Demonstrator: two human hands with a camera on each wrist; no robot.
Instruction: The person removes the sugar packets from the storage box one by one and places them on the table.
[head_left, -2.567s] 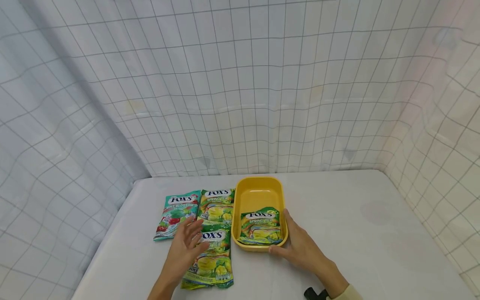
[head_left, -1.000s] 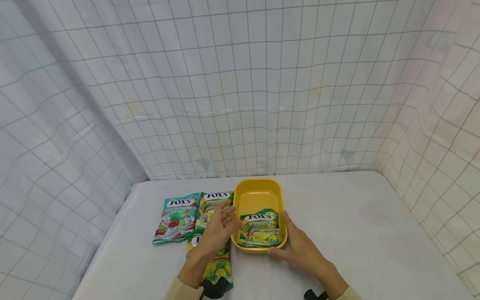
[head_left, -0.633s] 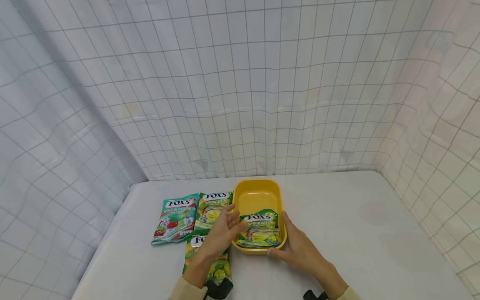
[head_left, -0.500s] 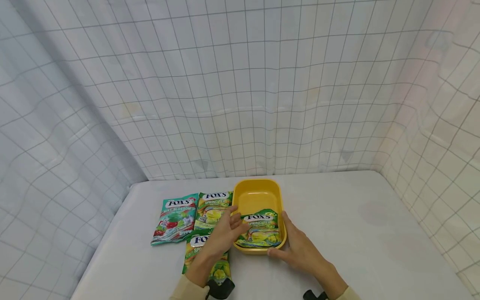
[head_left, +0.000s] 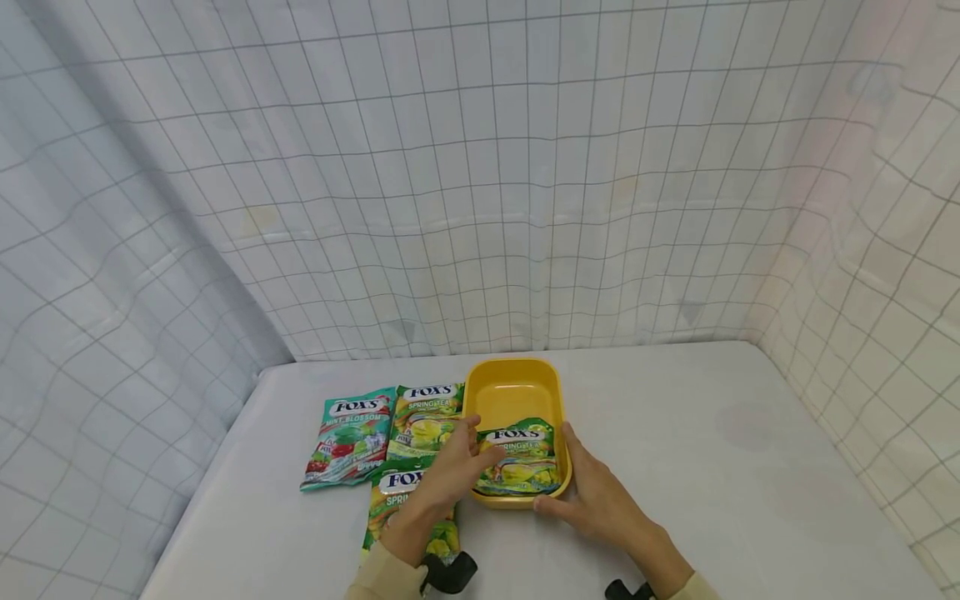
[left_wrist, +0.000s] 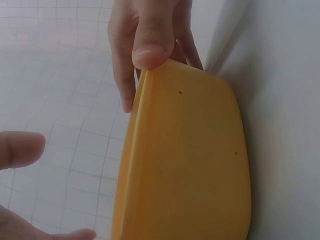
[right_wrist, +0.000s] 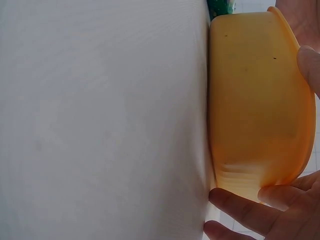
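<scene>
A yellow plastic tub stands on the table with one green Fox's Spring Tea candy bag in its near half. My right hand grips the tub's near right corner, its thumb on the front and its fingers along the right side. Over the tub's left edge is my left hand, with thumb and index finger stretched toward the bag inside. Whether it touches the bag I cannot tell. In the left wrist view, its thumb is apart from the tub. My left forearm partly hides another Spring Tea bag.
Left of the tub lie another Spring Tea bag and a teal Mint Blossom candy bag. The white table extends to the right. Grid-patterned white cloth walls in the back and sides.
My left hand has moved right, from over the bags on the left to the tub's left edge. The right hand has kept its grip, and the tub is in nearly the same place.
</scene>
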